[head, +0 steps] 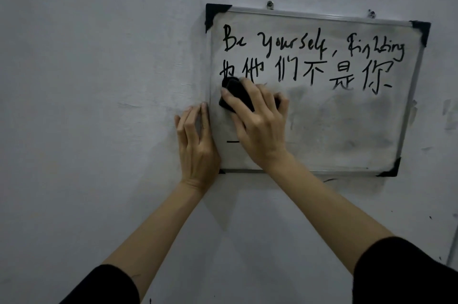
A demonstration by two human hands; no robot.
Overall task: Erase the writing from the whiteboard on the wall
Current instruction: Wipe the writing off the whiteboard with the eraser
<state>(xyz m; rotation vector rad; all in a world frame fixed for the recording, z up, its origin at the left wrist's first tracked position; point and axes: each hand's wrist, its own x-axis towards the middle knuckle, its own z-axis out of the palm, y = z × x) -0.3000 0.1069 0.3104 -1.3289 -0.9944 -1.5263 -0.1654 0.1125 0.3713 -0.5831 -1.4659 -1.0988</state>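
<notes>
A metal-framed whiteboard (347,130) with black corner caps hangs on the wall. Two lines of black writing (312,55) cross its upper half. The lower half is smeared grey, with a short black dash (232,141) at lower left. My right hand (257,125) presses a black eraser (235,95) against the board's left side, just under the first character of the second line. My left hand (198,145) lies flat with fingers apart against the board's left frame edge and the wall.
The pale wall (99,80) surrounds the board, scuffed with dark marks to the right. Two small hooks (270,4) above the top frame hold the board. Black sleeves cover both upper forearms at the bottom of the view.
</notes>
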